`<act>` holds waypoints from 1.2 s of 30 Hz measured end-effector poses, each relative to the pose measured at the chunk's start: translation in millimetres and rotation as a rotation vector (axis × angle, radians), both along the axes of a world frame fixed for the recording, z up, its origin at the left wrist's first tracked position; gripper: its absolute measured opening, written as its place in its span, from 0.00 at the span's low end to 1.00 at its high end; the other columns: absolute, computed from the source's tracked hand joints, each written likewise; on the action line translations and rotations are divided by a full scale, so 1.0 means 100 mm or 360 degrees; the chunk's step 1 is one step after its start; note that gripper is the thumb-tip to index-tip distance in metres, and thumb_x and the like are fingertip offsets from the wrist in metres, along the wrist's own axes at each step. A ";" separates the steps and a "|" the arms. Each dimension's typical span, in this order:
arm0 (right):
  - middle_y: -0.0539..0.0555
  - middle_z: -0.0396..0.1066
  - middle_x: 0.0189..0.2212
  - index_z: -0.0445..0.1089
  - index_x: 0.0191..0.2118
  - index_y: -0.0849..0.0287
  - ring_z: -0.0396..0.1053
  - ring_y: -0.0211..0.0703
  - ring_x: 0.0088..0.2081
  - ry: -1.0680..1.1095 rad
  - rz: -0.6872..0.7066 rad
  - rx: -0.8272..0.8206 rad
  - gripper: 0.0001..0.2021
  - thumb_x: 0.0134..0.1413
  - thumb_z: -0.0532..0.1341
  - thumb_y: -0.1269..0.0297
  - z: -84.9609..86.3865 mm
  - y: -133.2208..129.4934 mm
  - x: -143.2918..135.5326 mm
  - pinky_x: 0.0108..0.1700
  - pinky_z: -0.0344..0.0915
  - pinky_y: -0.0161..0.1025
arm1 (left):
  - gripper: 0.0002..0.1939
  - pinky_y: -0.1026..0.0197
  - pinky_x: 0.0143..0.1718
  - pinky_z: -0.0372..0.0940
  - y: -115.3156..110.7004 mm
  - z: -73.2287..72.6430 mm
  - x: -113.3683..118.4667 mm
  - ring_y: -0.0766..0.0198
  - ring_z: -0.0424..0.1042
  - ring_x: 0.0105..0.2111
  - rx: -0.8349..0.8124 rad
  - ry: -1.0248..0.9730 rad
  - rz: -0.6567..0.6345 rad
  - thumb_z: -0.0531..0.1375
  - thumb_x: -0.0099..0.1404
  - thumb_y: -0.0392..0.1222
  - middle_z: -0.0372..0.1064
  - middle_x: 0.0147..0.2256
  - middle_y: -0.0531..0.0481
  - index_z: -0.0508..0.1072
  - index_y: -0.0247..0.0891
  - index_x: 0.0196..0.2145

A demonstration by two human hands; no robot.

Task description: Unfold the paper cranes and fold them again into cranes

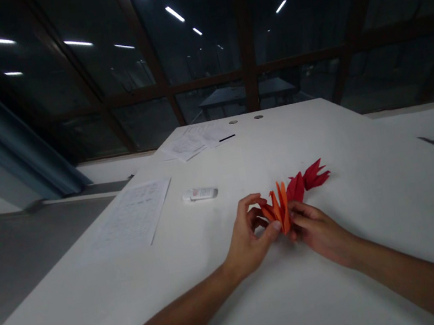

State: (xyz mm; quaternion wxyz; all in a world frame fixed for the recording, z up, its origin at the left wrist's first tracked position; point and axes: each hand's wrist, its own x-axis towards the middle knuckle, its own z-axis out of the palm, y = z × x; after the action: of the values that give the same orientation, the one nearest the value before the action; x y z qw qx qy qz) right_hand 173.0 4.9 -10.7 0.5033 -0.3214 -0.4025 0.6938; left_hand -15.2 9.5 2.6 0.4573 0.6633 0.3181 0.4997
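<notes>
Between my two hands, just above the white table, is an orange origami crane (281, 208) with its pointed folds standing up. My left hand (250, 235) pinches its left side, thumb low at the front and fingers curled behind. On the other side, my right hand (320, 231) has its bent fingers on the crane's right edge; its fingertips are partly hidden. Just behind my right hand lies a red origami piece (296, 188). A second red origami piece (315, 174) with several sharp points sits beside it, farther right.
A white eraser-like block (199, 194) with printing lies left of my hands. Farther left is a written sheet (129, 214). At the back lie more papers (192, 141), a black pen (226, 138) and two round table inserts (258, 117). Dark windows stand behind the table (349, 150).
</notes>
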 end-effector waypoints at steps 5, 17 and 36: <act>0.48 0.74 0.33 0.67 0.49 0.52 0.71 0.40 0.29 -0.0162 -0.0053 0.0106 0.17 0.57 0.69 0.55 -0.02 -0.02 -0.04 0.35 0.68 0.41 | 0.31 0.56 0.43 0.72 -0.01 0.01 0.03 0.60 0.77 0.39 -0.0305 -0.0099 0.0022 0.68 0.64 0.45 0.73 0.40 0.49 0.55 0.46 0.57; 0.50 0.73 0.36 0.65 0.48 0.54 0.74 0.41 0.31 -0.0473 -0.0036 0.0308 0.16 0.64 0.63 0.49 0.00 -0.11 -0.05 0.37 0.71 0.42 | 0.41 0.58 0.41 0.74 0.00 0.06 0.05 0.60 0.77 0.41 -0.0304 -0.0203 0.0120 0.68 0.62 0.37 0.74 0.38 0.49 0.51 0.46 0.66; 0.46 0.67 0.27 0.64 0.36 0.54 0.61 0.37 0.25 -0.0369 0.0231 0.0142 0.06 0.53 0.60 0.70 0.03 -0.07 0.07 0.29 0.56 0.37 | 0.12 0.62 0.33 0.65 0.16 0.06 -0.08 0.65 0.70 0.31 -0.0426 -0.0318 -0.0130 0.64 0.65 0.46 0.72 0.34 0.49 0.72 0.38 0.43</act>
State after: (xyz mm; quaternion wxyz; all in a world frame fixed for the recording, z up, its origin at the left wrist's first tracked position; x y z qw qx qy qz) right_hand 180.5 -2.0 -8.0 0.4158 -0.3466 -0.5105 0.6681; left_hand -23.1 25.9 8.9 0.5909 0.5557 0.3075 0.4975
